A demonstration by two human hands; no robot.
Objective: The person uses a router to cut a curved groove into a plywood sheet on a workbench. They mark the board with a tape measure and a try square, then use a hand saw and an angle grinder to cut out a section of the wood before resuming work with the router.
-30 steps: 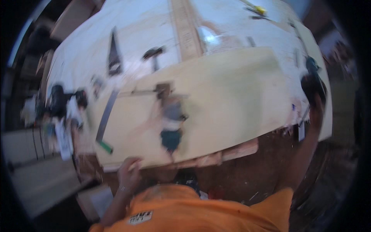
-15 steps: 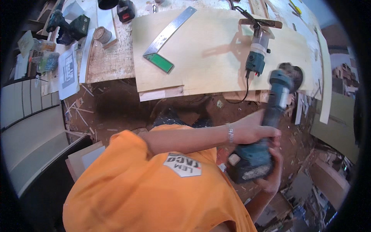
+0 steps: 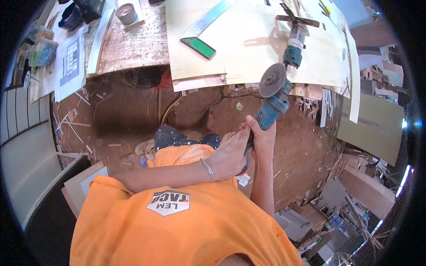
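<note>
A teal cordless angle grinder (image 3: 274, 105) with a worn grey disc is held in front of me, tilted with the disc upward, just off the bench's front edge. My right hand (image 3: 262, 135) grips its body. My left hand (image 3: 226, 155), with a chain bracelet at the wrist, is closed on the lower handle end, which it partly hides. Beyond the disc, a teal trimming router (image 3: 293, 52) with a crossed jig lies on a pale plywood sheet (image 3: 239, 62). A square (image 3: 198, 46) with a green stock lies to its left.
Left on the worn bench (image 3: 120, 57) are a tin (image 3: 125, 14), printed paper (image 3: 71, 64) and dark tools (image 3: 88, 9). A cable crosses the floor (image 3: 297, 155), strewn with wood scraps. Boards (image 3: 370, 128) lean at the right; a pale panel stands left (image 3: 24, 159).
The grinder came off the bench's right end in my right hand, my left hand joined it, and it has since shifted left and turned, bringing the disc face upward.
</note>
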